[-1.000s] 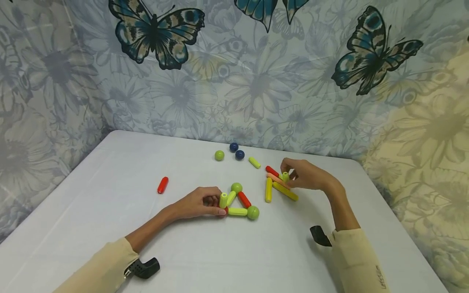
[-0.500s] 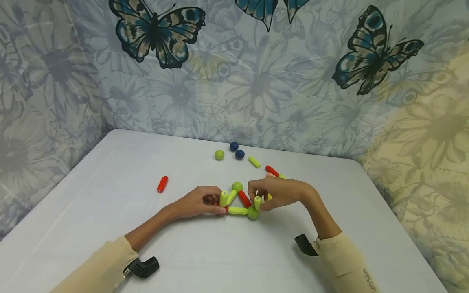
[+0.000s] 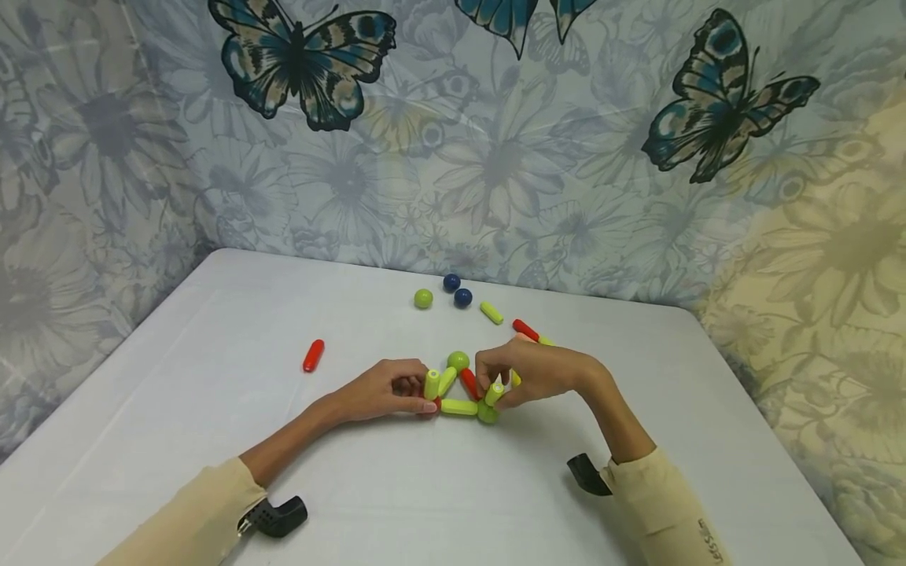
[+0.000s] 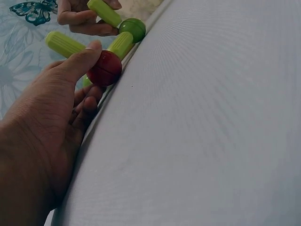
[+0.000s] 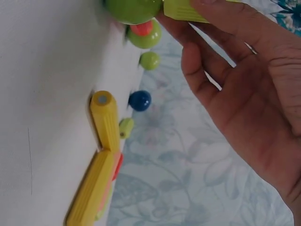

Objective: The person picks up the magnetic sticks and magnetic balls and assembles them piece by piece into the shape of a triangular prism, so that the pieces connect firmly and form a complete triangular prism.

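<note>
On the white table lies a triangle of magnetic sticks and balls. My left hand (image 3: pixel 382 391) pinches its red ball (image 4: pixel 104 68) at the near left corner; a yellow-green stick (image 3: pixel 432 384) stands up from that ball. My right hand (image 3: pixel 538 368) pinches another yellow-green stick (image 3: pixel 495 394) between thumb and fingers. This stick tilts, its lower end at the near right green ball (image 3: pixel 487 413). One yellow-green stick (image 3: pixel 458 407) joins the two near balls. A green ball (image 3: pixel 458 362) forms the far corner, with a red stick (image 3: pixel 469 383) on the right side, partly behind my right fingers.
A loose red stick (image 3: pixel 314 356) lies to the left. Toward the back edge are a green ball (image 3: pixel 423 299), two dark blue balls (image 3: pixel 463 298) and a yellow-green stick (image 3: pixel 491 313). Yellow sticks (image 5: pixel 106 120) and others, including a red one (image 3: pixel 525 329), lie beyond my right hand.
My right hand has brought a yellow-green stick leftward from the right-hand pile to the near right green ball, where the stick now leans. My left hand has stayed on the red ball.
</note>
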Action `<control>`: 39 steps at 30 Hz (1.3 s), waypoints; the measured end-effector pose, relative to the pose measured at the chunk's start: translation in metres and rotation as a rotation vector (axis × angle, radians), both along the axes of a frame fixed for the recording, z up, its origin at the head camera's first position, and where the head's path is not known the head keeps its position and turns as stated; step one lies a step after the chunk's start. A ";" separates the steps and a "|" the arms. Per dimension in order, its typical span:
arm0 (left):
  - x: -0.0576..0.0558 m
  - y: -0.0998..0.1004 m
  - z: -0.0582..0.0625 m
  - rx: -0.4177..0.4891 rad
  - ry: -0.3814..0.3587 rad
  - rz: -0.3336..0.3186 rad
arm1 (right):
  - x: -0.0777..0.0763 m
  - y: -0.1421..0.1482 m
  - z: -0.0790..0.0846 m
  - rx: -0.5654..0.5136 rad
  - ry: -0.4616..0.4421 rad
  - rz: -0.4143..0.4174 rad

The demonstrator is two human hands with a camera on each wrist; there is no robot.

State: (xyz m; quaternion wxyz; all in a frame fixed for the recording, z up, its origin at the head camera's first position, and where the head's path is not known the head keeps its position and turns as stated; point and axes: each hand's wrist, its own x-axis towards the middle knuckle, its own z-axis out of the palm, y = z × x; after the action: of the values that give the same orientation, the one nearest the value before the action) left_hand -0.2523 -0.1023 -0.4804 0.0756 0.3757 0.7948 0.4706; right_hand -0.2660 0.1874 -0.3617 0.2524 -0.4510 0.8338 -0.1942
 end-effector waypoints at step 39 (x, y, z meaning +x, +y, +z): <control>0.002 0.001 0.000 0.022 -0.011 0.002 | 0.000 0.000 -0.002 0.096 -0.002 -0.031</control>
State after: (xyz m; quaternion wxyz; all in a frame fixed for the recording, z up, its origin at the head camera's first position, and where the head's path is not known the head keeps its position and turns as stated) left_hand -0.2503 -0.1017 -0.4805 0.0752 0.3732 0.7896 0.4813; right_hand -0.2665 0.1876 -0.3642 0.2714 -0.4251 0.8488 -0.1584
